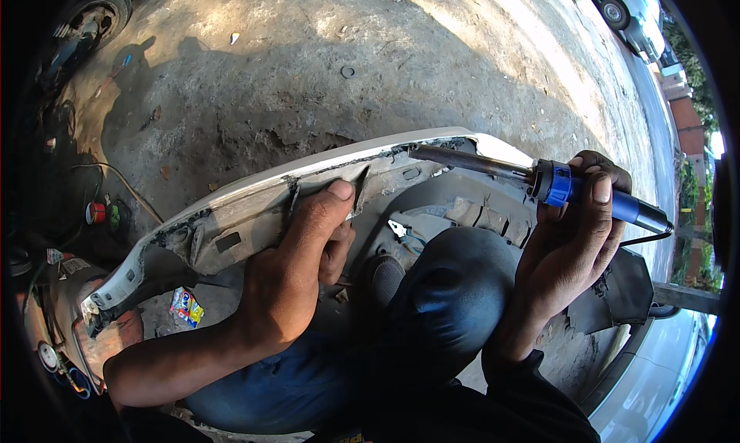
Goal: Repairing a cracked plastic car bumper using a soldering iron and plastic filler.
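A long, curved white car bumper (254, 182) lies across my lap, its grey inner side facing me. Dark, rough, melted-looking seams run along its upper edge. My left hand (289, 269) grips the bumper near its middle, thumb on the inner side and fingers curled below. In my right hand (574, 239) is a soldering iron (482, 164) with a blue handle and a metal shaft, its cord leaving the rear end. The iron points left, and its tip is at the seam near the bumper's upper right part. Whether the tip touches is hard to tell.
Lower left stands a rusty orange cylinder (116, 336) near a round gauge (48, 356). A colourful packet (186, 307), pliers (397, 228) and a small red roll (95, 213) lie around. A wheel (104, 15) is far left; a white car (655, 381) stands at right.
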Available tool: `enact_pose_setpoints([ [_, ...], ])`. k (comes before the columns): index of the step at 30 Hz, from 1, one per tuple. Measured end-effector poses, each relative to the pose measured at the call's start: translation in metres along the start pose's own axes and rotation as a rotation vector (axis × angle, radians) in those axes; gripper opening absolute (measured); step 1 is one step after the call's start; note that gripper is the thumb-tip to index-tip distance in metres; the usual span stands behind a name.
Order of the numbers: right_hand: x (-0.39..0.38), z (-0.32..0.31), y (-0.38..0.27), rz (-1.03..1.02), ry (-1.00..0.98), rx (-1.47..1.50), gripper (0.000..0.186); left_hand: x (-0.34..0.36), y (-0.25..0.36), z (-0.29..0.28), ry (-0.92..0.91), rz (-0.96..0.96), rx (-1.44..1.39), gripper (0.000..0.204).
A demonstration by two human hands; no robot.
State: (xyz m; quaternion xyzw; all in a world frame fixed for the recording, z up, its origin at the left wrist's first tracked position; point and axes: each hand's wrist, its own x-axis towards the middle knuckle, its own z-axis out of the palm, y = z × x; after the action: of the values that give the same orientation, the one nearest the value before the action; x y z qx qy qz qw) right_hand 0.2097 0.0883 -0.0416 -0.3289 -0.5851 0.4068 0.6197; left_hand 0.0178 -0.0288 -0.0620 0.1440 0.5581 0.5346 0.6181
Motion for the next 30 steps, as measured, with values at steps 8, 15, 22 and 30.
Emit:
enact_pose_setpoints([
  [8,0.001,0.002,0.003,-0.013,0.023,-0.013,0.022,0.0,0.0,0.004,0.039,-0.001,-0.003,0.036],
  [15,0.0,0.008,0.002,-0.012,0.096,-0.009,0.016,0.001,0.001,0.005,0.035,0.031,0.008,0.036],
  [22,0.002,0.005,0.007,0.037,0.149,0.061,0.019,0.001,0.003,0.0,0.03,0.015,0.015,0.037],
  [30,0.012,-0.02,0.026,0.413,0.171,0.403,0.025,0.004,-0.001,0.002,0.029,0.014,-0.034,0.039],
])
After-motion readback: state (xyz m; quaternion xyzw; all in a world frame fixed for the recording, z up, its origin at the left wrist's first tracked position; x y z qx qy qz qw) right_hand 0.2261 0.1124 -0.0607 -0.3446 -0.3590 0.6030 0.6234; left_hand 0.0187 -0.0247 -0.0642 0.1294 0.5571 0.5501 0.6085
